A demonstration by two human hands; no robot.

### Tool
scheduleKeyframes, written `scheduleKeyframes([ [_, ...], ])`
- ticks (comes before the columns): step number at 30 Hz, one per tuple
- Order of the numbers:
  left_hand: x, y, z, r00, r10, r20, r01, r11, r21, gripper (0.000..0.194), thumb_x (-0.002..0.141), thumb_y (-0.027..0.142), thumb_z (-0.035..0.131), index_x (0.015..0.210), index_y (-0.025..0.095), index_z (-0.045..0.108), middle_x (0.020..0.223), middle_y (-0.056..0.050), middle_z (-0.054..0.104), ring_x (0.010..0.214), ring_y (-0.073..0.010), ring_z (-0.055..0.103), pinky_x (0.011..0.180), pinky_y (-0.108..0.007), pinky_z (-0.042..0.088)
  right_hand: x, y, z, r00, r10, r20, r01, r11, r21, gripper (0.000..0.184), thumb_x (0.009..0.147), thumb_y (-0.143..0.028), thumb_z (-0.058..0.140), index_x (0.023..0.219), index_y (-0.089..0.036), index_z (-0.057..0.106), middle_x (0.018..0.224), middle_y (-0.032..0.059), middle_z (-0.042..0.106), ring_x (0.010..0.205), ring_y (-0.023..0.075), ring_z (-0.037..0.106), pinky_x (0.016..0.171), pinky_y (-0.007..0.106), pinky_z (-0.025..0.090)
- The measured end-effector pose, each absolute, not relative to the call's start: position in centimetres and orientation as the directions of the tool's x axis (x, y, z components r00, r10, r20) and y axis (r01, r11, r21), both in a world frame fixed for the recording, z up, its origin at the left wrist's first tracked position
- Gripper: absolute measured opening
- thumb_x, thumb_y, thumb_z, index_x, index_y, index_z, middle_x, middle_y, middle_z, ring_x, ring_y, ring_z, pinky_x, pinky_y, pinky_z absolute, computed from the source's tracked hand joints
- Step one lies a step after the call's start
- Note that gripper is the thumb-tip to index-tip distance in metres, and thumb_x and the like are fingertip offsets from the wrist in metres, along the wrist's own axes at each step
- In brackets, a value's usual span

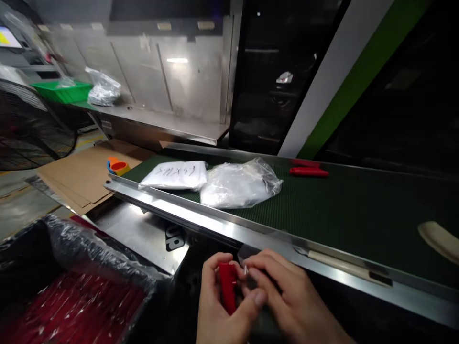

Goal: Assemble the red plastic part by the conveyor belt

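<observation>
My left hand (224, 306) is closed round a red plastic part (227, 286), a short, slim piece held upright. My right hand (283, 296) is pressed up against it, fingers bent in a pinch. Something small, dark and partly shiny shows between its fingertips, too hidden to name. Both hands are in front of the near metal rail (222, 227) of a green conveyor belt (304, 215). A similar red part (308, 171) lies on the belt near its far side.
On the belt lie a white packet with handwriting (175, 175) and a clear plastic bag (240, 184). A lined bin (103, 248) at lower left holds many wrapped red pieces. Tape rolls (119, 167) rest on cardboard (79, 177). A beige curved piece (439, 241) is at right.
</observation>
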State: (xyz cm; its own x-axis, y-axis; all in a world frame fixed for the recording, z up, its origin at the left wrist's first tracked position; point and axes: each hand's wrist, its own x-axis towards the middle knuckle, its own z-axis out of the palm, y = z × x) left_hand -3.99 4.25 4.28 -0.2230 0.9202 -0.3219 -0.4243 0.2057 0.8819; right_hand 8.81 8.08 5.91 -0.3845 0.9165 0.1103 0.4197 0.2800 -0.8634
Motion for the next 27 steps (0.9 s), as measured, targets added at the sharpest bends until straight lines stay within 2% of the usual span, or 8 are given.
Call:
scheduleKeyframes([
  [3, -3.9, 3.2, 3.6, -0.201, 0.909, -0.366, -0.282, 0.304, 0.910, 0.053, 0.070, 0.037, 0.076, 0.112, 0.027, 0.045, 0.083, 0.002, 0.060, 0.082, -0.0165, 0.062, 0.078, -0.028, 0.051, 8.5, 5.2, 3.4, -0.332, 0.943, 0.037, 0.353, 0.161, -0.922, 0.025, 0.100, -0.030, 0.036, 0.099, -0.026, 0.061, 0.094, 0.0000, 0.062, 0.082, 0.0092, 0.062, 0.074, 0.018, 0.051],
  [6, -4.0, 2.4, 2.3, -0.194, 0.901, -0.387, -0.124, 0.369, 0.921, 0.045, 0.077, 0.039, 0.066, 0.113, 0.026, 0.043, 0.083, 0.002, 0.059, 0.082, -0.0173, 0.061, 0.078, -0.030, 0.049, 9.0, 3.7, 1.4, -0.224, 0.974, -0.046, 0.395, 0.048, -0.917, 0.024, 0.101, -0.032, 0.037, 0.095, -0.026, 0.059, 0.086, -0.0026, 0.061, 0.077, 0.0078, 0.061, 0.069, 0.016, 0.049],
  [12, -4.5, 1.9, 0.6, -0.123, 0.923, -0.365, 0.064, 0.374, 0.925, 0.042, 0.080, 0.030, 0.061, 0.118, 0.026, 0.043, 0.085, 0.002, 0.061, 0.078, -0.0167, 0.061, 0.073, -0.028, 0.049, 10.1, 1.8, 0.3, -0.037, 0.999, 0.024, 0.454, 0.038, -0.890, 0.019, 0.100, -0.034, 0.043, 0.107, -0.027, 0.058, 0.096, 0.0004, 0.058, 0.085, 0.0085, 0.060, 0.075, 0.016, 0.050],
  [16, -4.6, 0.6, -1.1, 0.037, 0.990, -0.133, 0.323, 0.115, 0.939, 0.045, 0.088, 0.025, 0.048, 0.132, 0.033, 0.037, 0.102, 0.000, 0.065, 0.086, -0.0180, 0.065, 0.078, -0.033, 0.049, 9.9, 1.9, 2.0, -0.213, 0.974, -0.076, 0.472, 0.034, -0.881, 0.014, 0.091, -0.037, 0.060, 0.102, -0.030, 0.063, 0.086, -0.0038, 0.061, 0.069, 0.0080, 0.059, 0.062, 0.015, 0.051],
  [19, -4.6, 0.3, -2.5, 0.090, 0.993, -0.077, 0.363, 0.039, 0.931, 0.047, 0.089, 0.025, 0.047, 0.134, 0.035, 0.038, 0.106, -0.003, 0.064, 0.091, -0.0223, 0.065, 0.080, -0.037, 0.048, 10.3, 2.5, 3.3, -0.316, 0.937, -0.148, 0.434, 0.004, -0.901, 0.014, 0.095, -0.032, 0.052, 0.088, -0.027, 0.064, 0.082, -0.0047, 0.064, 0.070, 0.0074, 0.062, 0.061, 0.014, 0.050],
  [21, -4.8, 0.8, -3.0, 0.086, 0.988, -0.132, 0.320, 0.098, 0.942, 0.054, 0.082, 0.022, 0.054, 0.134, 0.030, 0.039, 0.106, -0.005, 0.063, 0.091, -0.0242, 0.064, 0.082, -0.039, 0.047, 11.2, 2.5, 3.9, -0.194, 0.981, 0.004, 0.429, 0.089, -0.899, 0.014, 0.096, -0.030, 0.051, 0.092, -0.027, 0.064, 0.084, -0.0049, 0.066, 0.073, 0.0066, 0.064, 0.065, 0.012, 0.051],
  [23, -5.2, 1.8, -3.3, 0.046, 0.979, -0.201, 0.258, 0.183, 0.949, 0.054, 0.080, 0.022, 0.057, 0.131, 0.028, 0.040, 0.099, -0.003, 0.062, 0.087, -0.0221, 0.062, 0.082, -0.037, 0.047, 12.2, 2.0, 4.2, -0.027, 0.974, 0.224, 0.535, 0.203, -0.820, 0.008, 0.094, -0.029, 0.056, 0.095, -0.027, 0.064, 0.089, -0.0055, 0.068, 0.076, 0.0057, 0.065, 0.068, 0.010, 0.051],
  [27, -6.2, 3.5, -3.5, -0.028, 0.944, -0.330, 0.084, 0.331, 0.940, 0.020, 0.085, 0.032, 0.056, 0.100, 0.022, 0.047, 0.077, 0.002, 0.052, 0.068, -0.0144, 0.053, 0.063, -0.027, 0.044, 13.4, -0.3, 4.1, 0.124, 0.883, 0.452, 0.760, 0.209, -0.615, 0.007, 0.090, -0.029, 0.062, 0.096, -0.028, 0.065, 0.098, -0.0045, 0.070, 0.083, 0.0066, 0.067, 0.081, 0.013, 0.048],
])
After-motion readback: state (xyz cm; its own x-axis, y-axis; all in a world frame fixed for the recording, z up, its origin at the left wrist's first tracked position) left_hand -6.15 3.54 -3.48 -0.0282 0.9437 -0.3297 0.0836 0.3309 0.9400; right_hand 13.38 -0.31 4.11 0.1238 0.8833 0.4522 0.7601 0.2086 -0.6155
